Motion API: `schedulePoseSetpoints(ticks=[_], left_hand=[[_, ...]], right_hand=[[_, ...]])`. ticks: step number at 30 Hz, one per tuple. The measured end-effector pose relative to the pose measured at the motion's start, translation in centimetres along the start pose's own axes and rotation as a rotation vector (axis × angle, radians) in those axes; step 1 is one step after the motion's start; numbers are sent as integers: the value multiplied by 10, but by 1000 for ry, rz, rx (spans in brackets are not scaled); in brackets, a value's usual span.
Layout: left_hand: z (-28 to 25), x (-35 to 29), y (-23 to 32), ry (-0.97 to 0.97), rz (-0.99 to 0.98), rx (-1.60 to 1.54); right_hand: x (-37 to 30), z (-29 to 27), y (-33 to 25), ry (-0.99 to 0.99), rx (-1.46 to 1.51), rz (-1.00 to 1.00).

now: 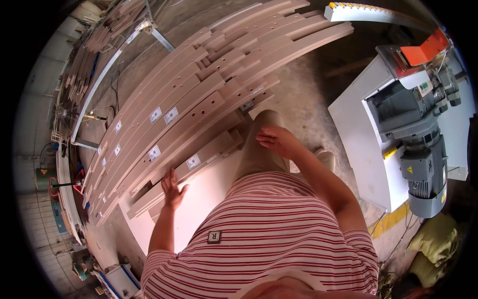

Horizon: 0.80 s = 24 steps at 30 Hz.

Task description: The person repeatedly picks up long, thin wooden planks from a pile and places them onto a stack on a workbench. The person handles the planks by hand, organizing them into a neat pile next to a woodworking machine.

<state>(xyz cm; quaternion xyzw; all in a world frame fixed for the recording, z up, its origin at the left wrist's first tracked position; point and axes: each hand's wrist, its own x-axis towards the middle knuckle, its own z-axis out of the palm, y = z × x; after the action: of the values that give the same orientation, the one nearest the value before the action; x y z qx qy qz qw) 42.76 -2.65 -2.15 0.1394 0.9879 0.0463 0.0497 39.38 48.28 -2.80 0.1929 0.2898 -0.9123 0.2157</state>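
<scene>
Long brown planks (204, 82) lie in stepped stacks in front of me, several with round holes and white labels. My left hand (173, 190) is at the near edge of the nearest plank (211, 149), its fingers spread and thumb out, holding nothing. Whether its fingertips touch the plank I cannot tell. Under that hand a pale flat board (211, 192) shows, partly covered by my shirt and leg. My right hand (278, 141) hangs over my bent knee, fingers loosely stretched out, with nothing in it.
At right stands a white-sided machine (363, 134) with a grey motor (423, 172) and an orange guard (423, 50). A roller conveyor (373, 12) reaches in at the top right. A metal frame (97, 94) crosses the left. Yellowish sacks (435, 239) sit lower right.
</scene>
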Motion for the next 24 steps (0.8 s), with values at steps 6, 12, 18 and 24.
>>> schedulePoseSetpoints(ticks=[6, 12, 18, 24], left_hand=[[13, 26, 27, 163, -29, 105], [7, 37, 51, 140, 158, 31], [10, 49, 53, 166, 255, 52], [-1, 67, 58, 104, 392, 110]], right_hand=[[-50, -52, -17, 208, -203, -100], [-68, -106, -11, 417, -143, -173], [-77, -131, 3, 455, -122, -165], [-87, -151, 13, 590, -271, -176]])
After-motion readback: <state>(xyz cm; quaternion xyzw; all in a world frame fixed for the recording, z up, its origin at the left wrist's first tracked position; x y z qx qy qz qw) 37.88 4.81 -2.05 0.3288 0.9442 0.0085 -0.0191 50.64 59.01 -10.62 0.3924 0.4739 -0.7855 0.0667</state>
